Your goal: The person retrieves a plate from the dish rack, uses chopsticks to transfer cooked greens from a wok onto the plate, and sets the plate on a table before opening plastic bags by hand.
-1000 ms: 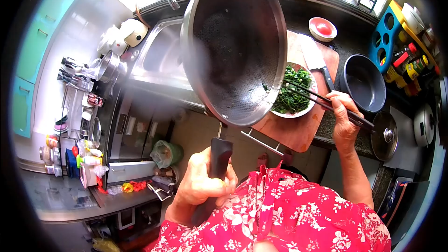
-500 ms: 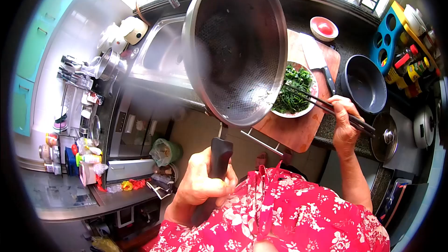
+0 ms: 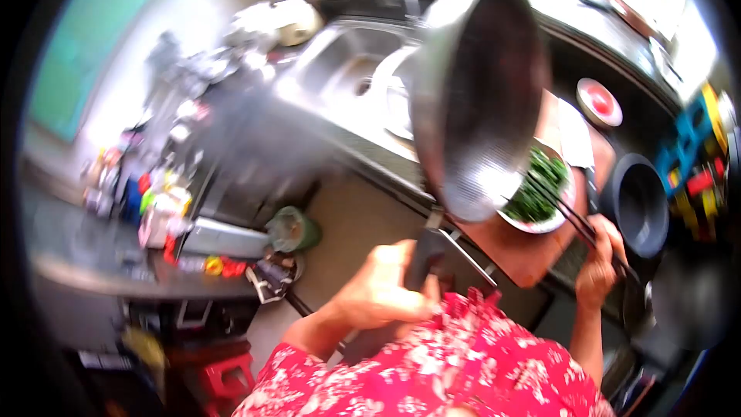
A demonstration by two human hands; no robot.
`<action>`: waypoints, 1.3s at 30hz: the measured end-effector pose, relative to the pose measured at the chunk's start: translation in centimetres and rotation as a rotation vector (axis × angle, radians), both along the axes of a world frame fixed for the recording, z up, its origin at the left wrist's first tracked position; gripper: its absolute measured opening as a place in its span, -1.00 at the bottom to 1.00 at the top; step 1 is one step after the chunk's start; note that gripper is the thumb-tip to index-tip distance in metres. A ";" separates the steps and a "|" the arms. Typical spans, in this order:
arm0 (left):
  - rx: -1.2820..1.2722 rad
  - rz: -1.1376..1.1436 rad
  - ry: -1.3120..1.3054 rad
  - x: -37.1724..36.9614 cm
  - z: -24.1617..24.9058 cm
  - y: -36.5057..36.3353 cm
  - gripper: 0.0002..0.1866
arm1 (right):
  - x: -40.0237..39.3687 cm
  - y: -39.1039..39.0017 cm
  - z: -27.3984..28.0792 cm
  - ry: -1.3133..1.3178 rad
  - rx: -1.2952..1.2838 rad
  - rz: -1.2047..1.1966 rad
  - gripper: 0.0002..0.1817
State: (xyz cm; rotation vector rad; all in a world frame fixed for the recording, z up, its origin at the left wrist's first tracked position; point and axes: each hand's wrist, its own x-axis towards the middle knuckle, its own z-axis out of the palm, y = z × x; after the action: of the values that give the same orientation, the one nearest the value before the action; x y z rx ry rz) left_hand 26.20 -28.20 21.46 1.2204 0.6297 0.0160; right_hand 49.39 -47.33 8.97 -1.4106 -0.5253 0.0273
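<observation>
My left hand (image 3: 386, 286) is wrapped round the black handle of a wok (image 3: 494, 100). The wok is tipped up on its side, its dark inside facing right and its lower rim close to a bowl of cooked greens. The chopsticks (image 3: 570, 216) are gripped in my right hand (image 3: 600, 262), with their tips at the greens (image 3: 544, 185). That bowl (image 3: 549, 226) rests on a wooden cutting board (image 3: 525, 255). Beside it on the board lies a knife (image 3: 575, 139) with a broad blade and dark handle. The wok hides part of the board.
A dark pot (image 3: 637, 205) stands right of the board, and a small red-and-white bowl (image 3: 599, 102) behind it. The sink (image 3: 343, 54) is at the back left. Bottles (image 3: 701, 185) stand at the far right. A green bin (image 3: 292, 230) is on the floor.
The view has swung left and is blurred, so the counter things appear farther right. The wok is turned more edge-on. Both hands keep their holds, and the chopstick tips stay at the greens.
</observation>
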 end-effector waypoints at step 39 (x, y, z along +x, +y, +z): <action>-0.157 0.102 -0.031 0.6 0.2 0.2 -0.63 | 1.2 0.4 0.0 0.109 0.137 0.028 -0.91</action>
State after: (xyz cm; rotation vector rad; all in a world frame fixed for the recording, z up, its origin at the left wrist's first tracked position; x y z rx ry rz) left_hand 26.76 -27.96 21.62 1.0344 0.6533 0.0702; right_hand 50.55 -46.97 8.98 -1.2608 -0.4479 0.0891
